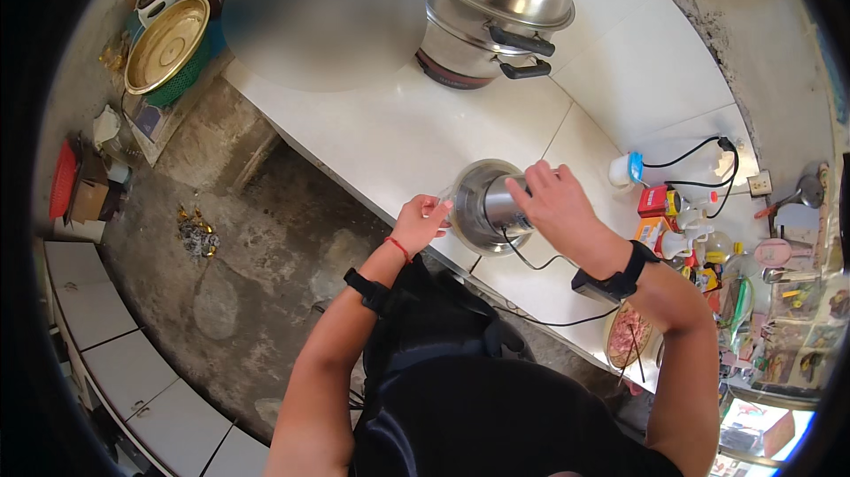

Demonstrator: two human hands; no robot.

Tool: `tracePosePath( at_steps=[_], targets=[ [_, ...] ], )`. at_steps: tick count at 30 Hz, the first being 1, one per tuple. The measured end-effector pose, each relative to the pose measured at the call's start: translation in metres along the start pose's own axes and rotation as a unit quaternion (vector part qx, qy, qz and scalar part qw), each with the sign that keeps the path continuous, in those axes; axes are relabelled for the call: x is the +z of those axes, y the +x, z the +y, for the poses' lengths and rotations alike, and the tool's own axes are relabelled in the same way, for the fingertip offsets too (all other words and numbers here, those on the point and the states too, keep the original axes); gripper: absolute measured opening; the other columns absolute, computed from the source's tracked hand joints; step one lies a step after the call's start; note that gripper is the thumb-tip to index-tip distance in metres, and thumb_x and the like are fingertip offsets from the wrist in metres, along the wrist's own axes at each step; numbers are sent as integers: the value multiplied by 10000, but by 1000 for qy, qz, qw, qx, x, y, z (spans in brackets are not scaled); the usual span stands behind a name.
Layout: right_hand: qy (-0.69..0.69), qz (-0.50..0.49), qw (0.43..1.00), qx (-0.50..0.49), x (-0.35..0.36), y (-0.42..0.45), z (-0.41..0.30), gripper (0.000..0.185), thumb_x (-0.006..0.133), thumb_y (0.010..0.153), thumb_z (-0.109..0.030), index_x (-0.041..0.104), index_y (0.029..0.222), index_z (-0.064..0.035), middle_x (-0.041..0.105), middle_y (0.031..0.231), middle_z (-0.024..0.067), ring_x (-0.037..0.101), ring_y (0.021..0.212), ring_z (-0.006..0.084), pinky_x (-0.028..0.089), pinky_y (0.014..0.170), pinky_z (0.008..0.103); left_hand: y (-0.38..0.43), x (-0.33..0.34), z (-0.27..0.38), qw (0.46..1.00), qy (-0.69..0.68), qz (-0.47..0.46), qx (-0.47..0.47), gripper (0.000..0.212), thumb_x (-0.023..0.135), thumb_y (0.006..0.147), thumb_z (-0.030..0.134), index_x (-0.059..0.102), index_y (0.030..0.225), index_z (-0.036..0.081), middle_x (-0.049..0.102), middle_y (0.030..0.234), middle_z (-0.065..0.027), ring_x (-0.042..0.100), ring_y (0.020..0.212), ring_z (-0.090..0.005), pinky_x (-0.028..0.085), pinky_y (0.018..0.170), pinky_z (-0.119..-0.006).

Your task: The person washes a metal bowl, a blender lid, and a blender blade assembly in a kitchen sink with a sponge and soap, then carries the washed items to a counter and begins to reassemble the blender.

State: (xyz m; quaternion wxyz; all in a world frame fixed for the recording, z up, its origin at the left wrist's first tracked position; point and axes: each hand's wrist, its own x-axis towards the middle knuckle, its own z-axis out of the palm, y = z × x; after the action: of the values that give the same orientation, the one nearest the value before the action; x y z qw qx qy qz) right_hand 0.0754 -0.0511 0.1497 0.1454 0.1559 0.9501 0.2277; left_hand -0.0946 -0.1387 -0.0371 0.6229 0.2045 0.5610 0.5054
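A metal cylinder, which looks like the motor unit of an electric food chopper, is over a round, see-through bowl on the white tiled counter. A black cord runs from the cylinder past my right wrist. My right hand lies over the cylinder's top end, thumb and fingers spread around it. At the bowl's left side my left hand pinches its clear edge or a piece beside it; the fingers hide which. The bowl's contents cannot be made out.
A tall steel steamer pot stands farther back on the counter. Bottles and boxes line the wall at right. Near my right forearm lies a bowl of minced meat with chopsticks. A blurred patch covers the upper-left counter.
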Motion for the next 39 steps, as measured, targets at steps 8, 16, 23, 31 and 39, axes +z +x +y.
tracePosePath(
  at_steps=[8, 16, 23, 31, 39],
  targets=[
    [31, -32, 999, -24, -5, 23, -17, 537, 636, 645, -90, 487, 1161, -80, 493, 1049, 145, 452, 1007, 286, 394, 810, 383, 11, -4, -7, 999, -17, -33, -36, 235, 615, 833, 150, 473, 883, -31, 589, 762, -96, 641, 644, -187, 533, 556, -266],
    [288, -70, 946, 128, -11, 3, 1, 771, 771, 537, -168, 408, 1214, -94, 466, 1035, 188, 499, 917, 333, 470, 710, 390, 15, -6, -6, 997, -28, -50, -59, 217, 618, 833, 144, 476, 869, -17, 590, 786, -106, 638, 671, -198, 551, 605, -291],
    [259, -80, 923, 272, 2, 12, -8, 957, 644, 624, -615, 361, 1260, 41, 556, 737, 235, 595, 625, 342, 496, 555, 373, 14, -2, 0, 996, -33, -45, -70, 202, 608, 840, 141, 477, 849, -12, 597, 814, -113, 634, 698, -211, 558, 644, -311],
    [368, 109, 852, 357, 12, -32, 5, 680, 559, 780, -536, 425, 1249, -63, 615, 954, 123, 608, 834, 271, 483, 703, 352, 12, -8, 10, 996, -6, -48, -79, 208, 605, 843, 154, 487, 856, -17, 589, 772, -105, 638, 689, -201, 551, 621, -297],
    [411, -94, 564, 710, 141, -186, -55, 386, 548, 804, -414, 615, 784, -34, 634, 773, 152, 613, 796, 305, 486, 717, 401, 11, -6, 7, 991, 39, -60, -113, 236, 604, 850, 242, 492, 885, 37, 573, 798, -85, 617, 773, -214, 539, 669, -337]
  ],
)
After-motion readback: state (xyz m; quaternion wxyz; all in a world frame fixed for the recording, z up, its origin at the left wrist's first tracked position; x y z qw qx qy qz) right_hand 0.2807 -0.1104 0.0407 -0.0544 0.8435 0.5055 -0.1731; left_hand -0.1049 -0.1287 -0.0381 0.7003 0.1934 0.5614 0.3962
